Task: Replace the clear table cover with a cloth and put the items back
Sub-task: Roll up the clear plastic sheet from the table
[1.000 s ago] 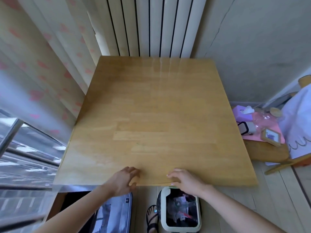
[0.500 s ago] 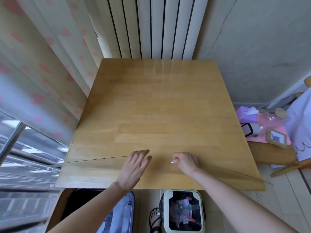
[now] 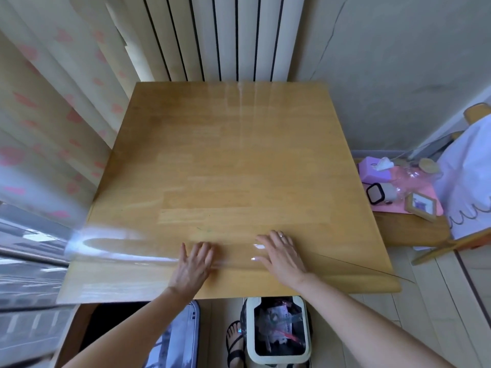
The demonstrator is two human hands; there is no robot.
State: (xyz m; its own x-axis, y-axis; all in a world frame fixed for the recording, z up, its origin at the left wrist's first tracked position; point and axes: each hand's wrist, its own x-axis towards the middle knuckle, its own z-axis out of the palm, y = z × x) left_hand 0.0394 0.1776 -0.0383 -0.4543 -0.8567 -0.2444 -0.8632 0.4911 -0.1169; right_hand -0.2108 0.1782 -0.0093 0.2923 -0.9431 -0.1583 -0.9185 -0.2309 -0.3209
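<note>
Cover removal is under way: a second ago both hands sat at the near edge of the wooden table (image 3: 332, 286) on the clear table cover (image 3: 111, 248), half a second ago that edge was lifted and carried inward, and now it is turned over onto itself further in from the near edge. Left hand (image 3: 192, 264) and right hand (image 3: 281, 254) lie flat on the turned-over part, fingers spread, palms down, pressing rather than pinching. The fold bulges as a glossy loop toward the near left corner; right of the right hand the sheet's thin edge runs out past the near right corner, off the tabletop. The rest of the cover lies flat out to the far edge, glare showing there. So this looks like the first turn of a roll or fold, most of the sheet left to go. Risk, as I read it: the roll skews, since the left side is ballooning. Tissue box (image 3: 373, 171), glass jar (image 3: 426, 167) and photo frame (image 3: 421, 207) wait on the wooden seat (image 3: 409, 232) off the right edge, beside white fabric (image 3: 467, 176), possibly the replacement cloth.
</note>
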